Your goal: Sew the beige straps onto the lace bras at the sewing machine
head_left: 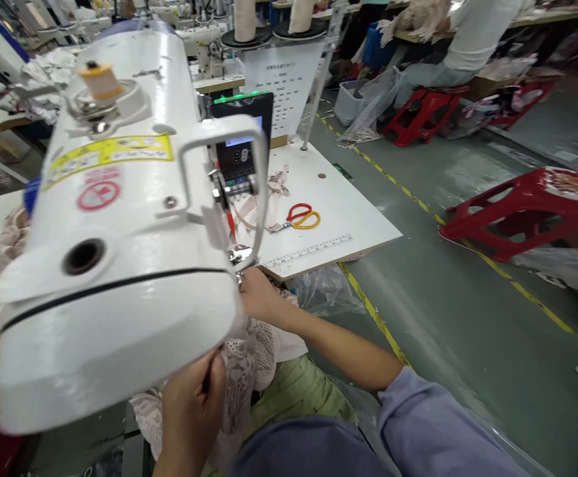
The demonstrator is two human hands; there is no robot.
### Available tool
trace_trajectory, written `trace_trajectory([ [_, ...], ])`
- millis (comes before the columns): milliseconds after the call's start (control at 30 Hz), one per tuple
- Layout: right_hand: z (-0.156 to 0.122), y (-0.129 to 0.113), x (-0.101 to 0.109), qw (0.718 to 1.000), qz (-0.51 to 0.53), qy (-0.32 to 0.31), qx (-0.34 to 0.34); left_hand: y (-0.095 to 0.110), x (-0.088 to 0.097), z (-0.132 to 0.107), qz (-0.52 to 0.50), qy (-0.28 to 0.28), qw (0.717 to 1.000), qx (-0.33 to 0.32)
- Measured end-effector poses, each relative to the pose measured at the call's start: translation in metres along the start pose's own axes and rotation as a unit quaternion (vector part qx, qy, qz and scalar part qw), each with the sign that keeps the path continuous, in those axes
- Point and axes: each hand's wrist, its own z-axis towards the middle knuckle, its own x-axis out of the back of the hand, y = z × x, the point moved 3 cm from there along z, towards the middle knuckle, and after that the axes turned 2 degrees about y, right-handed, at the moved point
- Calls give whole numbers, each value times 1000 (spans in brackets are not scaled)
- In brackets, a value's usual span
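Note:
A white sewing machine point(134, 232) fills the left and middle of the head view, its head covering the needle area. Below its front end, my left hand point(194, 397) is closed, thumb against the fingers, on pale pink lace fabric point(249, 358). The lace hangs over my lap between my two hands. My right hand point(259, 297) reaches to the machine's right side, just under the metal guard point(259, 192). Its fingers are hidden behind the machine head, so what they hold does not show.
Scissors point(305, 217) with red and yellow handles lie on the white table point(339, 205) beside pale straps point(249, 211) and a printed ruler point(313, 252). A control panel point(243, 136) stands behind the guard. Red stools point(522, 212) are on the floor at right; a person point(478, 40) sits farther back.

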Motion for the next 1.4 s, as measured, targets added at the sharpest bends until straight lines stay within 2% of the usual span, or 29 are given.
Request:
trace_trajectory([
  [167,2,7,-3,998,-29,40,32,1,1,0,27,11,1000,6],
  [400,4,7,-7,997,-45,46,37,8,4,1,84,10,996,2],
  [700,-2,3,1,995,-2,79,62,8,-1,0,90,-5,994,-59],
  [867,-2,4,1,994,11,77,71,10,-4,0,100,-1,991,-90],
  [1000,-3,3,3,992,27,85,85,12,-5,0,100,-1,992,-81],
  [1233,-6,4,6,994,35,72,72,6,-4,-2,85,0,995,-58],
  [1400,-5,3,4,992,56,78,76,3,-3,-3,65,16,998,19],
])
